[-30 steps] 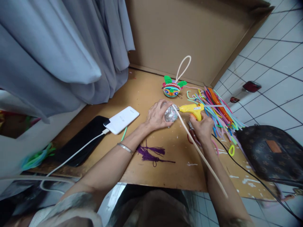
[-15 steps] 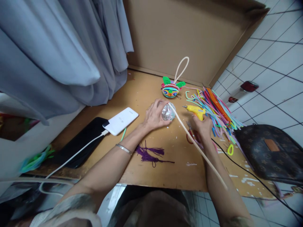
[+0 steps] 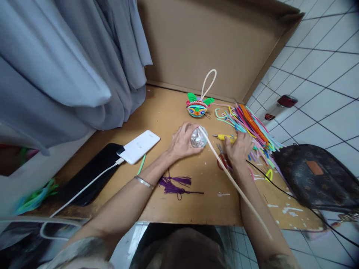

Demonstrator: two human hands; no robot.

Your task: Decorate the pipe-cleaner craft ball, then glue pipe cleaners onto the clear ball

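The clear ball (image 3: 198, 138) sits at the middle of the tabletop (image 3: 213, 205), and we have it in our left hand (image 3: 183, 141), which is curved part-way closed around its near left side. The pale strip (image 3: 221, 164) meets the top of the ball, then runs down to its right and over our right forearm. To do this step well, we should probably cup the ball firmly without squeezing, as its shell may be slick, and let a fingertip steady the strip's end so that it does not peel or slide while the glue sets. The strip's long tail could tug at the joint, so our right arm had best move gently beneath it

Right of the ball, our right hand (image 3: 239, 149) is loosely spread at the yellow glue gun (image 3: 221, 137); we cannot tell whether it grips the handle. The nozzle points towards the ball and may be hot, so it is worth minding our fingers there. Nearer us and right of the ball are the scissors (image 3: 223, 158); beyond it stands the colourful animal-head ornament (image 3: 197, 109); farther right lie the fuzzy sticks (image 3: 252, 125), and on our side of it, the purple tassels (image 3: 174, 185)
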